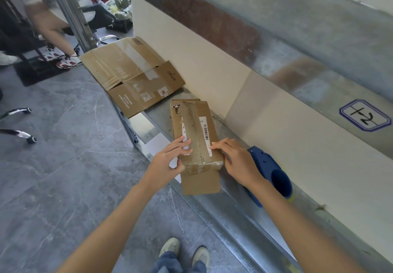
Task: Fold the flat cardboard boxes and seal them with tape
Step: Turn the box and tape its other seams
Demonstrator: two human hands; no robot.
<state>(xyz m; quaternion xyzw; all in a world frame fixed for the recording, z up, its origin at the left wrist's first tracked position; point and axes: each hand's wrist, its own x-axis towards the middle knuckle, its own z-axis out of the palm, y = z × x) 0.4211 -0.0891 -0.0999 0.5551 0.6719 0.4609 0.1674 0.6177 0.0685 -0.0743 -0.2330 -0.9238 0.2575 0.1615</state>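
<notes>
Left hand lies flat on the box top and right hand has fingers spread on its right edge; neither grips. Box sits on the ledge, near the front edge. Likely light, stiff, with slick tape, so I'd hold the side walls. Dispenser is beside the right hand. Flat cardboard lies farther along.

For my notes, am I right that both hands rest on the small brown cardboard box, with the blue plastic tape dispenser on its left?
No: the head view shows the blue plastic tape dispenser right of the small brown cardboard box; the left hand and right hand do rest on it.
</notes>
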